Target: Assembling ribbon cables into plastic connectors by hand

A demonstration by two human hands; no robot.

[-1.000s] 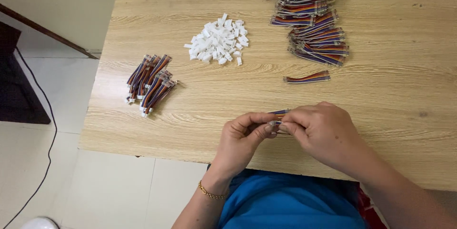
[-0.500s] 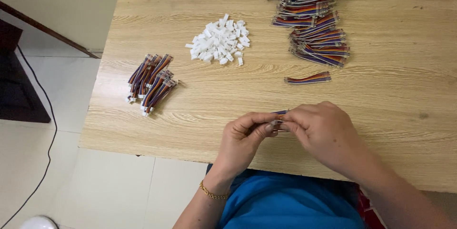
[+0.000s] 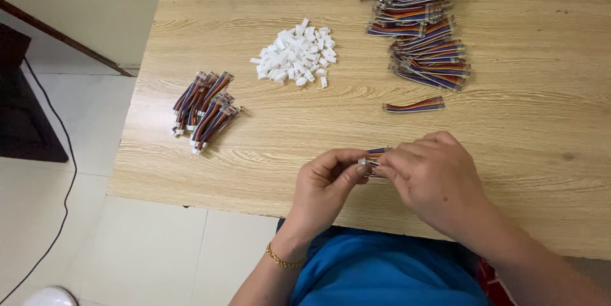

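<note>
Multicoloured wires of a short cable piece (image 3: 377, 151) show between both hands, just above the wooden table (image 3: 522, 172) near its front edge. The left hand (image 3: 328, 185) pinches its white connector end; the right hand (image 3: 433, 175) closes around the wires. It looks light and limp, best held at the stiff plastic end. Loose white connectors (image 3: 294, 58) and bundled cables (image 3: 205, 110) lie well apart; a larger cable stack (image 3: 420, 20) sits farther back.

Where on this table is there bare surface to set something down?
Bare wood lies on the table right of the big wire stack, and between the white connector pile and the hands. A narrower strip separates the left wire bundle from the connectors. The far edge around the stack is crowded.
</note>
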